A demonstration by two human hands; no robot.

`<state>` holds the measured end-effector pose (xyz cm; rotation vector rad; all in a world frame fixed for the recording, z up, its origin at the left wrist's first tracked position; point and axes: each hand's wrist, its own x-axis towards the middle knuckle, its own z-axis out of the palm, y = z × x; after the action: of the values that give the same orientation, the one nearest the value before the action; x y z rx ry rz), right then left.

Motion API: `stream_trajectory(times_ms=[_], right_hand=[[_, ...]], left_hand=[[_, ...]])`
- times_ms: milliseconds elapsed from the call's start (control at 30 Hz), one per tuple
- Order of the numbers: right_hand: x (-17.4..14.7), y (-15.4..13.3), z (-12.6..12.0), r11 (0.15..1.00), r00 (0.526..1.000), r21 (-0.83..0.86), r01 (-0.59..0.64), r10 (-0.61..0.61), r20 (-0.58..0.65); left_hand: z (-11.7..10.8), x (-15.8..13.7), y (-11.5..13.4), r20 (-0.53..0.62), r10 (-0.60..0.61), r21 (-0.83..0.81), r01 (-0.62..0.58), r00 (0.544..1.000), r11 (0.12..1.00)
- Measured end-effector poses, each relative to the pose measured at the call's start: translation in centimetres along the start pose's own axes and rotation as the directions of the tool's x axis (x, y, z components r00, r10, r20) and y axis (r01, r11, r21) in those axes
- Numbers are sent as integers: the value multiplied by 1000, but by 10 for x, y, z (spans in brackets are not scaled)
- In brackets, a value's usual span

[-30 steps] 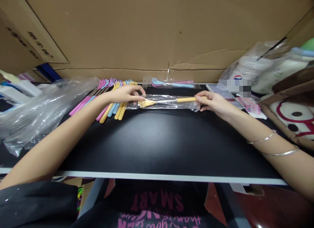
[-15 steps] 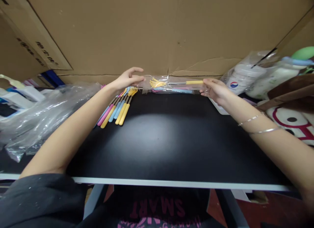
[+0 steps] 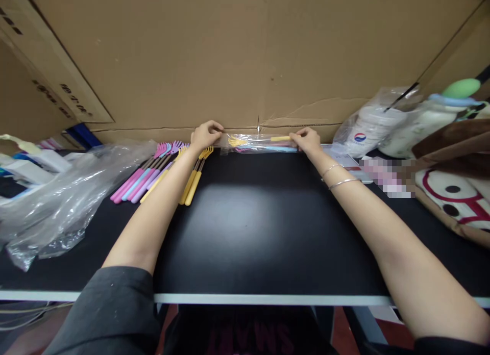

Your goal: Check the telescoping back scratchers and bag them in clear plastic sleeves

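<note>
A yellow back scratcher (image 3: 281,138) lies lengthwise in a clear plastic sleeve (image 3: 256,142) at the back of the black table, its claw end towards the left. My left hand (image 3: 206,135) pinches the sleeve's left end. At the other end, the fingers of my right hand (image 3: 308,141) are closed on the sleeve by the yellow handle. Directly under it are more bagged back scratchers (image 3: 281,149), blue and pink. Loose back scratchers (image 3: 133,184) in pink, blue, purple and yellow are fanned out on the left, partly hidden behind my left forearm.
Crumpled clear plastic bags (image 3: 72,197) cover the table's left side. A cardboard wall (image 3: 245,59) closes off the back. On the right stand a bagged white cup (image 3: 373,125), a bottle with a green top (image 3: 461,90) and a brown bag (image 3: 455,146).
Both hands have lowered the sleeved yellow back scratcher onto the bagged ones at the back. My right hand has shifted left, and the view has tilted slightly.
</note>
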<state>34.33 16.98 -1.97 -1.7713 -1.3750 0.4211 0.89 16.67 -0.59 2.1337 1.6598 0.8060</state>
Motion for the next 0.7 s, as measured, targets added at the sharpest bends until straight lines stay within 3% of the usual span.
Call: stream_trajectory(times_ms=[100, 500, 600, 700], right_hand=[[-4, 3, -5, 991, 997, -129, 35, -42, -57], [-3, 2, -15, 937, 983, -333, 100, -145, -113], [-7, -3, -22, 903, 959, -378, 204, -263, -110], [-22, -16, -26, 831, 907, -411, 374, -421, -26]], left_hand=[[2, -7, 4, -119, 0, 121, 14, 993, 993], [1, -16, 17, -118, 73, 356, -27, 990, 934], [-8, -18, 25, -124, 97, 400, -40, 988, 916], [-23, -21, 37, -151, 114, 382, -48, 982, 923]])
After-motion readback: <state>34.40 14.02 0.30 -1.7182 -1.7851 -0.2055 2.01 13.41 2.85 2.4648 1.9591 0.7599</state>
